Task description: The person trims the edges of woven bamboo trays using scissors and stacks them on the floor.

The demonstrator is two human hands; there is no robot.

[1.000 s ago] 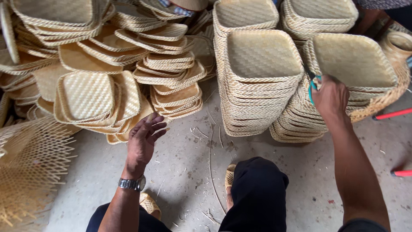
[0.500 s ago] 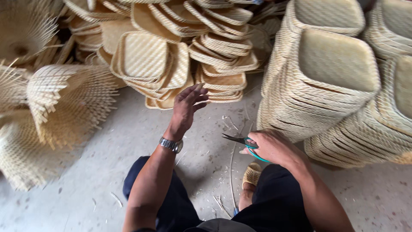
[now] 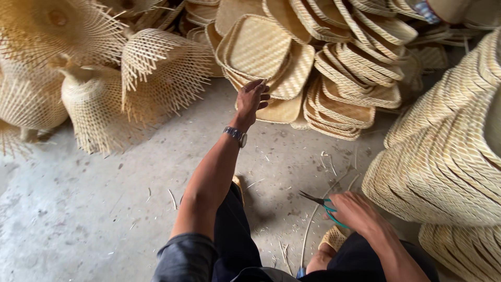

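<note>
My left hand (image 3: 252, 98), a watch on its wrist, reaches forward with fingers apart, its fingertips at the rim of a leaning stack of square woven bamboo trays (image 3: 261, 52). It grips nothing. My right hand (image 3: 355, 209) rests low near my right knee, shut on a pair of scissors (image 3: 322, 202) with teal handles and dark blades pointing left. My legs in dark trousers fill the lower middle.
Unfinished woven baskets with loose splayed strips (image 3: 99, 83) lie at the left. More tray stacks (image 3: 355, 78) spread across the back. A tall stack of deep woven baskets (image 3: 449, 151) stands at the right. Bamboo slivers (image 3: 329, 162) litter the concrete floor (image 3: 78, 209).
The view has swung left. My left hand has stretched forward to the leaning trays. My right hand came down from the basket stack with the scissors and stays near my knee.
</note>
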